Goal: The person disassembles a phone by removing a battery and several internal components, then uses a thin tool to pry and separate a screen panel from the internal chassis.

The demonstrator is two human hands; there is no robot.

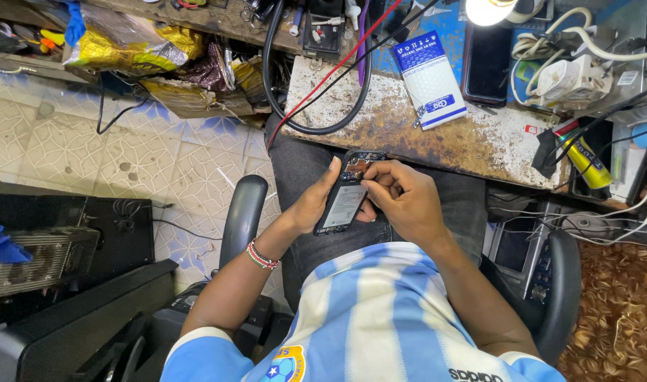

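Left hand (311,205): fingers wrapped around the left edge of a black rectangular smartphone with its back cover removed (346,201), gripping it over the lap, just below the edge of the worn, rust-stained workbench (408,127). Right hand (401,198): fingertips (372,185) pinched together at the phone's exposed upper section; whether they hold a tool cannot be determined. A blue-and-white flat carton (429,81) lies on the workbench
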